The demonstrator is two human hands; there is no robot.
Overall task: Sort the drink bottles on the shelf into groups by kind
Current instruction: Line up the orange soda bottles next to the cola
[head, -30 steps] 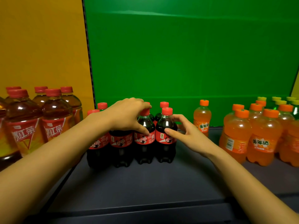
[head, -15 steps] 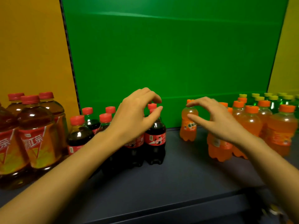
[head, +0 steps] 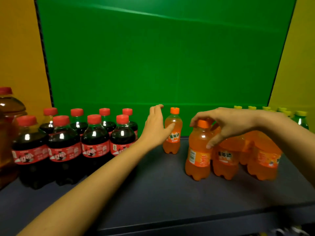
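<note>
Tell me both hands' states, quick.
Left hand: open, thumb against the lone orange bottle, not gripping it.
Right hand: fingers curled over the front orange bottle, holding it.

cola bottles [head: 95, 140] left | lone soda bottle [head: 173, 133] mid-back | soda group [head: 225, 160] right | all on shelf [head: 162, 188]

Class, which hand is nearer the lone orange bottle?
Left. The left hand sits just left of the lone bottle, thumb touching it; the right hand is off to its right, gripping a grouped bottle.
</note>
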